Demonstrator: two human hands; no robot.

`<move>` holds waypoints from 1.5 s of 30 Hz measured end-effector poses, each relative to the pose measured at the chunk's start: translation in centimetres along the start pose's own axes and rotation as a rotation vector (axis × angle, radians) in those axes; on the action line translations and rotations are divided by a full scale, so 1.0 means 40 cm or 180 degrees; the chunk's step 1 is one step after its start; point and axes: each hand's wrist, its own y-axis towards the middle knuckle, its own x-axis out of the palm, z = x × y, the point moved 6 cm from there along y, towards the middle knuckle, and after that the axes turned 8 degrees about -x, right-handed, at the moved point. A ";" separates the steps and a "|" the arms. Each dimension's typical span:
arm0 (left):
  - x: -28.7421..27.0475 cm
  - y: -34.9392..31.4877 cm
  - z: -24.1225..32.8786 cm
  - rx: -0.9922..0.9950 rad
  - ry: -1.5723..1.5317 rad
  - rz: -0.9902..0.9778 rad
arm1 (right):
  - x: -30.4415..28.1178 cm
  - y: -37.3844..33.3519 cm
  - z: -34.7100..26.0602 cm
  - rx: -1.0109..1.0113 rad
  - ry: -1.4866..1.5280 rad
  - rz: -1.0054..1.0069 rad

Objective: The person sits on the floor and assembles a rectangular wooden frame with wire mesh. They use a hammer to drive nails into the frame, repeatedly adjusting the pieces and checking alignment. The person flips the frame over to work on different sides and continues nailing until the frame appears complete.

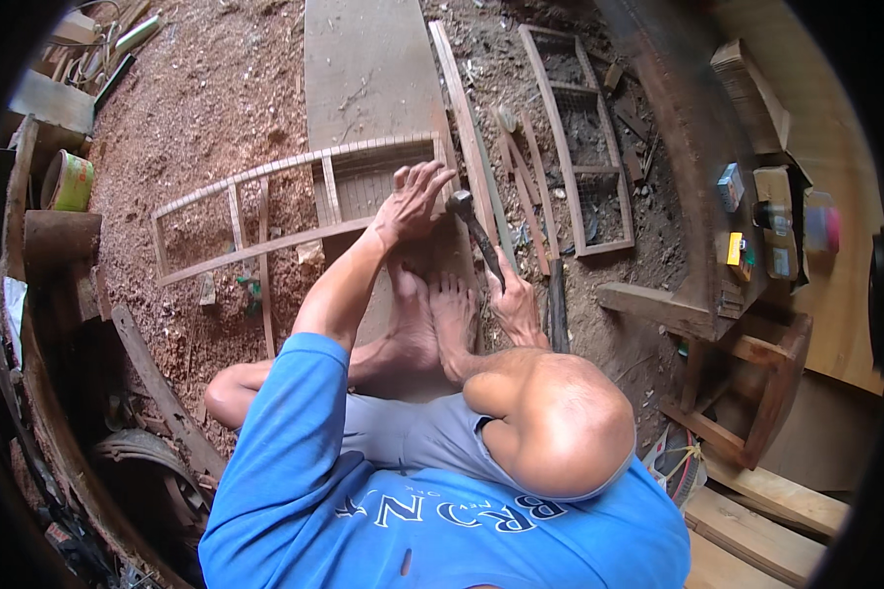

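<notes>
My right hand (517,304) is closed round the handle of a hammer (483,240). The hammer's dark head is up by the right end of a long wooden frame with wire mesh (295,239). Over that same end reaches my left hand (413,204), its fingers apart and slightly bent. Whether something small sits under its fingertips is hidden. The frame lies slanting to the left, with crossbars between its two long rails. Beneath its right part runs a wide wooden board (363,74), and my bare feet (452,312) rest just below the frame's end.
A second mesh frame (560,128) lies on the dirt at the right, near loose wooden strips (525,187). Another dark handle (558,304) lies beside my right hand. A wooden stool (756,393) and small boxes (732,187) are farther right. Scrap wood (162,388) lines the left.
</notes>
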 end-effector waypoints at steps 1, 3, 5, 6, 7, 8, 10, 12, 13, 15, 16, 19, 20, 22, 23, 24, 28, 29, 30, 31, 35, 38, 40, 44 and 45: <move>-0.001 0.001 -0.002 -0.0017 -0.0028 -0.0032 | 0.003 0.002 0.023 0.0290 0.0058 -0.0118; -0.004 -0.011 0.007 0.0128 -0.0088 -0.0180 | -0.004 -0.035 0.071 0.0759 0.0247 -0.0304; -0.025 -0.042 0.007 0.0220 -0.0129 -0.0308 | -0.035 -0.079 0.121 0.0956 0.0191 -0.0026; -0.053 -0.077 0.004 0.0146 0.0055 -0.0090 | -0.053 -0.089 0.147 0.0997 -0.0113 0.0210; -0.091 -0.122 -0.011 -0.0110 -0.0128 0.0129 | -0.073 -0.126 0.184 0.1309 -0.0006 0.0238; -0.146 -0.176 -0.030 -0.0315 -0.0151 0.0520 | -0.092 -0.133 0.207 0.1266 -0.0185 0.0357; -0.240 -0.310 -0.053 -0.0685 -0.0071 0.1231 | -0.132 -0.166 0.255 0.1540 -0.0374 0.0345; -0.283 -0.457 -0.093 -0.1798 -0.0746 0.1785 | -0.169 -0.174 0.272 0.1520 -0.0552 0.0302; -0.264 -0.531 -0.133 -0.2863 -0.1537 0.1896 | -0.184 -0.169 0.268 0.1447 -0.0626 0.0293; -0.243 -0.620 -0.166 -0.3806 -0.1475 0.1928 | -0.203 -0.145 0.235 0.1135 -0.0675 0.0282; -0.212 -0.639 -0.184 -0.3840 -0.2629 0.2337 | -0.201 -0.122 0.208 0.0901 -0.0615 0.0269; -0.141 -0.657 -0.271 -0.4232 -0.4230 0.3261 | -0.133 -0.025 0.113 0.0156 -0.0048 0.0008; -0.129 -0.654 -0.310 -0.4476 -0.4257 0.3318 | -0.092 0.019 0.083 -0.0034 0.0186 -0.0161; -0.110 -0.639 -0.374 -0.4589 -0.4421 0.3417 | 0.001 0.118 0.044 -0.0202 0.0579 -0.0484; -0.109 -0.619 -0.406 -0.4549 -0.4527 0.3508 | 0.045 0.170 0.033 -0.0207 0.0740 -0.0594; -0.108 -0.609 -0.424 -0.4392 -0.4725 0.3591 | 0.091 0.220 0.028 -0.0115 0.0891 -0.0690; -0.168 -0.586 -0.426 -0.4364 -0.4428 0.4081 | 0.218 0.348 0.034 0.0603 0.1830 -0.0972; -0.187 -0.570 -0.405 -0.4152 -0.4615 0.3954 | 0.224 0.364 0.034 0.0688 0.2090 -0.0837; -0.218 -0.558 -0.392 -0.4279 -0.4455 0.3744 | 0.217 0.378 0.038 0.0779 0.2350 -0.0693; -0.250 -0.548 -0.366 -0.4283 -0.4203 0.3637 | 0.212 0.385 0.042 0.0940 0.2584 -0.0615; -0.346 -0.454 -0.290 -0.4361 -0.3911 0.3109 | 0.146 0.420 0.057 0.1120 0.2999 -0.0641; -0.361 -0.367 -0.264 -0.4213 -0.4136 0.3045 | 0.095 0.453 0.087 0.1232 0.2951 -0.0431; -0.351 -0.329 -0.256 -0.4194 -0.3816 0.3004 | 0.069 0.472 0.110 0.1182 0.3018 -0.0328; -0.270 -0.291 -0.251 -0.4215 -0.3894 0.2794 | 0.042 0.492 0.175 0.1161 0.3295 -0.0279; -0.240 -0.280 -0.248 -0.4150 -0.4194 0.2677 | 0.035 0.492 0.202 0.1256 0.3296 -0.0116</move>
